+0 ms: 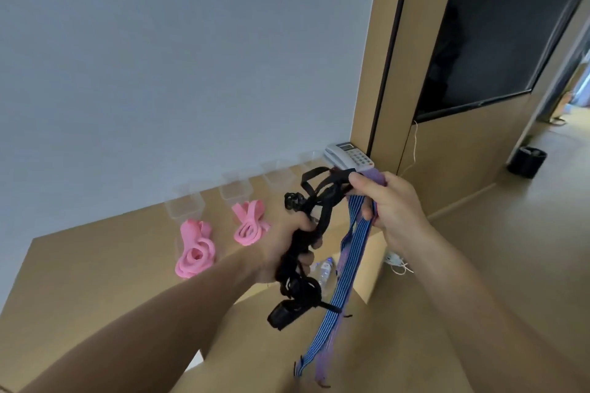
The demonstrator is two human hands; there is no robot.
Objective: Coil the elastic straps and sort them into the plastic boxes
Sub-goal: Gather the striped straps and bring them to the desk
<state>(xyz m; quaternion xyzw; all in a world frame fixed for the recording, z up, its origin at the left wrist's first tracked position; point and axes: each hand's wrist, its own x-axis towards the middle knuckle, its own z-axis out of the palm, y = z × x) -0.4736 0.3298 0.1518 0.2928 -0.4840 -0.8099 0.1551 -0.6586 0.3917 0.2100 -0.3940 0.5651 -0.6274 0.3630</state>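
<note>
My left hand (pixel 284 249) grips a tangled bunch of black elastic straps (pixel 306 281) held up in front of me, with a black buckle hanging below it. My right hand (pixel 386 204) pinches the upper ends of a blue striped strap (pixel 344 277) and a purple strap (pixel 376 176), plus a loop of the black bunch. The blue and purple straps hang straight down. Two pink straps lie loosely coiled on the wooden counter (pixel 95 271), one (pixel 194 249) to the left and one (pixel 249 223) further right. Several clear plastic boxes (pixel 185 204) stand in a row along the wall.
A white desk phone (pixel 349 155) sits at the counter's far right end. A plastic water bottle (pixel 324 274) and a white power strip (pixel 396 260) lie on the floor below. A black bin (pixel 526 161) stands by the doorway on the right.
</note>
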